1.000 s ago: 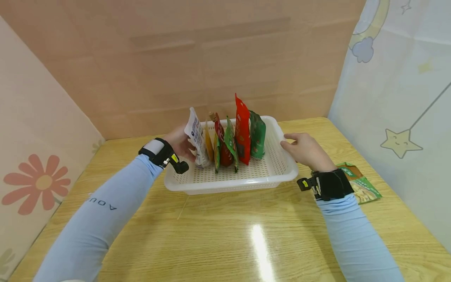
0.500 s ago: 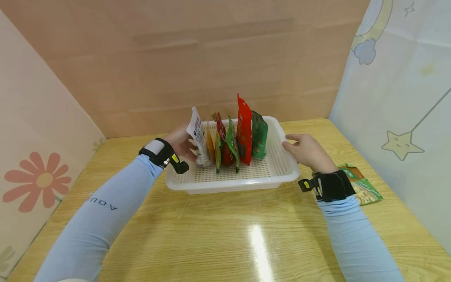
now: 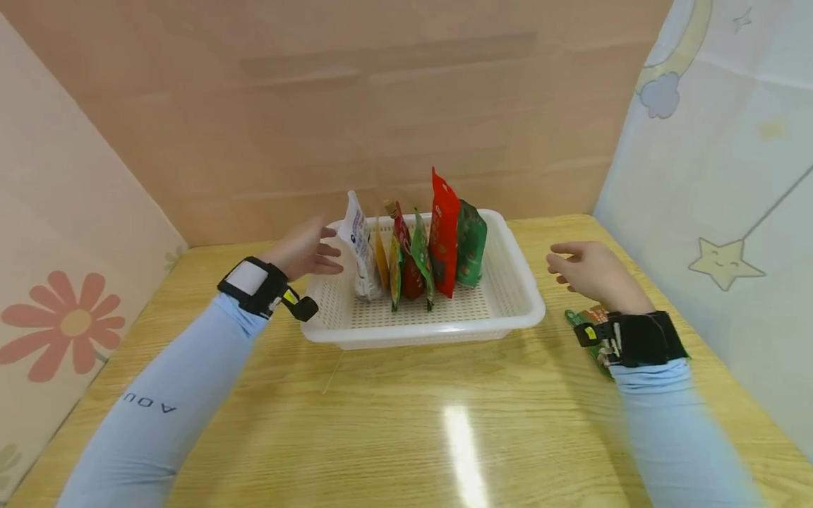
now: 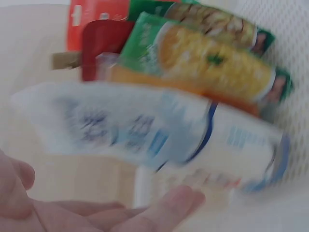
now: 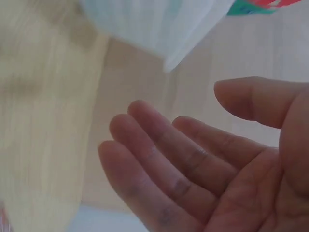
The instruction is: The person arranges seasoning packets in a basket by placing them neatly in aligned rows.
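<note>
A white perforated basket point(image 3: 508, 310) sits on the wooden table point(image 3: 406, 423) with several snack packets standing on edge inside. From left they include a white packet point(image 3: 359, 247), a tall red packet point(image 3: 442, 240) and a dark green packet point(image 3: 471, 243). My left hand point(image 3: 306, 250) hovers just left of the white packet point(image 4: 159, 130), fingers point(image 4: 164, 205) loosely spread, holding nothing. My right hand point(image 3: 587, 271) floats to the right of the basket's corner point(image 5: 169, 29), palm open, fingers point(image 5: 159, 159) relaxed and empty.
A green snack packet point(image 3: 593, 331) lies flat on the table under my right wrist. Peach panels close off the back and left, and a pale printed curtain point(image 3: 730, 176) hangs on the right. Bare tabletop stretches in front of the basket.
My left hand let go of the white packet and drew back to the left. My right hand came off the basket's right rim and moved right.
</note>
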Tool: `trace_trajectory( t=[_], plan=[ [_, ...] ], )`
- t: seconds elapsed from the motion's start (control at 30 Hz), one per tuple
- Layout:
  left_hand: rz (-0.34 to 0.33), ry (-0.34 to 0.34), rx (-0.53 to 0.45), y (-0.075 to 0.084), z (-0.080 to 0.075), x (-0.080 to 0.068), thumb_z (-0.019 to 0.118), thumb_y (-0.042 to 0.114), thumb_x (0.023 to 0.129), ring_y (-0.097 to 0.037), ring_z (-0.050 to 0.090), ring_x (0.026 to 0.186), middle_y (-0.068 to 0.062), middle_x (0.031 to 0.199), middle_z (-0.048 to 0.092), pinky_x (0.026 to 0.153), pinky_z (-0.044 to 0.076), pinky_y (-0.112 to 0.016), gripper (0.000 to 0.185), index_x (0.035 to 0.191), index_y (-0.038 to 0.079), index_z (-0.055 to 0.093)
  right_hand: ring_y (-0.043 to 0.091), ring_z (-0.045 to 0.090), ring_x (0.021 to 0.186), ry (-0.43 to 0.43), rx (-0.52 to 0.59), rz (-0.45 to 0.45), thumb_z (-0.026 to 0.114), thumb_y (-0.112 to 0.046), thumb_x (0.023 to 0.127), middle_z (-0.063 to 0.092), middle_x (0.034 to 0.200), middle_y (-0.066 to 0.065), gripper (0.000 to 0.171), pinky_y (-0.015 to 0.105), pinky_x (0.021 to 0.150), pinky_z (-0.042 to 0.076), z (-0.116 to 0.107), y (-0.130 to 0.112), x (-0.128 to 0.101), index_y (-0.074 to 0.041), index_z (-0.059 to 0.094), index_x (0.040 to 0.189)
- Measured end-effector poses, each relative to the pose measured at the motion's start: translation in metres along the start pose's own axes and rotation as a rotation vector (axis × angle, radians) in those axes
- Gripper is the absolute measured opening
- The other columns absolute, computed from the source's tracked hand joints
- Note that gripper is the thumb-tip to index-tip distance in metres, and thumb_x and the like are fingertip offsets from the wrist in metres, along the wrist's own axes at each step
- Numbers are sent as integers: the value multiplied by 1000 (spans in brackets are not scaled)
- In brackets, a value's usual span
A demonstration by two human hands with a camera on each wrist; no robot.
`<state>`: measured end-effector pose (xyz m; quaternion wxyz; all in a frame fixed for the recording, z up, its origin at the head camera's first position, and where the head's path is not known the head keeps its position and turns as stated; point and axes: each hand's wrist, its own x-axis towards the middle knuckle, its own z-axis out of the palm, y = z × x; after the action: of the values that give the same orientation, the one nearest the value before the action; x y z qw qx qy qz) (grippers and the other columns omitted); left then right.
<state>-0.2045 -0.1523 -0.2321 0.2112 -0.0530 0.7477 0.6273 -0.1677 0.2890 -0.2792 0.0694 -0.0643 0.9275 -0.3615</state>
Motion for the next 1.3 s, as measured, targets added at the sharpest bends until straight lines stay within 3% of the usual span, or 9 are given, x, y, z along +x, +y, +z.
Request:
trace_trajectory(
  t=[0.13, 0.27, 0.47, 0.63, 0.8, 0.93, 1.1, 1.17, 1.3],
  plan=[
    [146, 77, 104, -4, -9, -25, 26, 68, 87, -42, 53, 107, -22, 135, 41, 83, 49, -41, 86, 144, 3, 23, 37, 58, 90, 4, -191, -4, 40, -44, 96, 54, 114, 32, 65, 40, 65, 47, -22, 34, -8, 9, 37, 135],
    [264, 167, 168, -16, -12, -45, 31, 67, 87, -38, 53, 103, -17, 125, 47, 81, 50, -39, 80, 139, 6, 37, 41, 58, 87, -34, -346, 25, 44, -53, 91, 55, 110, 34, 78, 47, 69, 45, -36, 70, -15, 14, 38, 130],
    [222, 325, 188, -50, -24, -52, 39, 52, 94, -30, 48, 98, -14, 115, 43, 76, 51, -34, 63, 137, 6, 38, 58, 43, 100, -119, -447, 88, 46, -61, 86, 44, 117, 42, 93, 60, 74, 41, -40, 111, -31, 22, 35, 126],
    [154, 187, 155, -78, -31, -42, 42, 52, 92, -37, 48, 111, -24, 132, 38, 89, 45, -46, 75, 144, 2, 20, 61, 35, 105, -169, -442, 125, 53, -63, 81, 32, 122, 47, 102, 63, 78, 38, -41, 126, -39, 27, 30, 124],
    [179, 13, 129, -91, -23, -31, 42, 53, 92, -37, 51, 112, -23, 135, 40, 91, 43, -48, 75, 144, 2, 23, 56, 46, 96, -180, -411, 137, 61, -60, 77, 39, 115, 46, 103, 53, 71, 45, -41, 129, -41, 30, 32, 118],
    [183, -26, 115, -94, -15, -26, 40, 54, 93, -32, 53, 110, -20, 129, 47, 86, 47, -42, 70, 140, 3, 32, 34, 54, 72, -202, -389, 146, 63, -56, 78, 50, 100, 41, 97, 37, 59, 45, -41, 129, -40, 30, 36, 113],
    [189, -37, 94, -97, -10, -27, 36, 53, 94, -32, 51, 112, -22, 128, 48, 84, 48, -40, 68, 138, 1, 35, 21, 48, 57, -232, -299, 193, 65, -52, 79, 54, 73, 20, 69, 32, 51, 41, -40, 131, -40, 15, 51, 88],
    [203, -42, 87, -98, -8, -27, 35, 51, 95, -34, 51, 112, -24, 128, 47, 83, 48, -40, 67, 138, -2, 34, 28, 52, 61, -224, -276, 191, 65, -51, 79, 53, 74, 20, 68, 34, 54, 43, -41, 131, -41, 15, 50, 88],
    [236, -59, 67, -95, -5, -27, 34, 47, 97, -37, 50, 113, -26, 128, 46, 82, 49, -38, 65, 137, -4, 33, 54, 46, 94, -176, -286, 167, 64, -53, 79, 40, 111, 46, 95, 48, 67, 47, -46, 129, -44, 27, 34, 119]
  ],
)
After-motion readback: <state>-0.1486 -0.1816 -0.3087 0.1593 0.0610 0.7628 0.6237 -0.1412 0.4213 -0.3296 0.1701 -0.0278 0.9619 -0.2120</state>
